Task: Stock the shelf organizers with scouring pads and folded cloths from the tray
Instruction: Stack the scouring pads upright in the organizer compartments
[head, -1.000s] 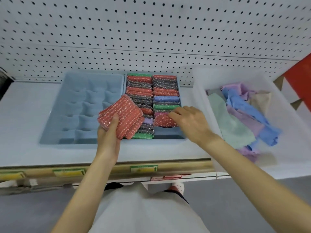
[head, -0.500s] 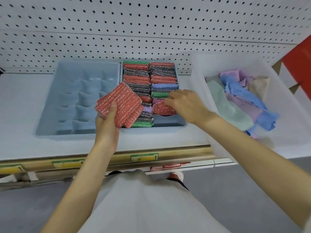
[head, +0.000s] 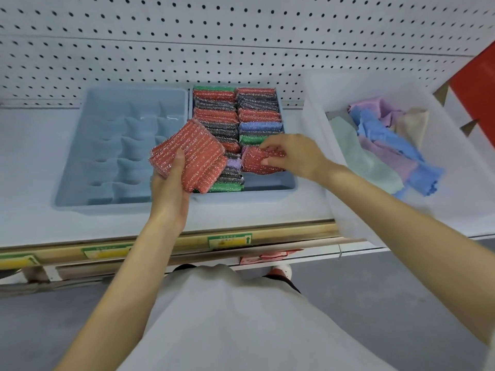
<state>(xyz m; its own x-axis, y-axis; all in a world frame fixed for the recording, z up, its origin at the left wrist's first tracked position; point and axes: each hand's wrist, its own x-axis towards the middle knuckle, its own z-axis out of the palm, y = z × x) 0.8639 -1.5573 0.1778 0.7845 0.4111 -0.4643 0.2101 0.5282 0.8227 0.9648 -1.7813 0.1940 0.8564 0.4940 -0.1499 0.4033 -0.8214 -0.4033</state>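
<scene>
One red glittery scouring pad [head: 255, 164] now sits more exposed, tilted, at near end of right row in blue plastic organizer [head: 270, 184]. Right hand [head: 293, 153] grip pinches it. Left hand [head: 171, 191] grip still clasps red pad stack [head: 195, 151]. Row nearly full.

A single wide-angle view comes from a camera worn on the person's head. It looks forward and steeply down onto a white shelf [head: 32, 156] from the front, at arm's length. The pegboard wall [head: 241, 36] fills the top of the frame, its lines bowed by the lens. The centre falls on the red pad stack [head: 195, 153] in the left hand [head: 171, 188] and the single red pad [head: 257, 163] in the right hand [head: 297, 156]. The clear tray [head: 334, 89] sits at the right edge. The person's grey top [head: 241, 317] and the floor [head: 401, 290] fill the bottom.
</scene>
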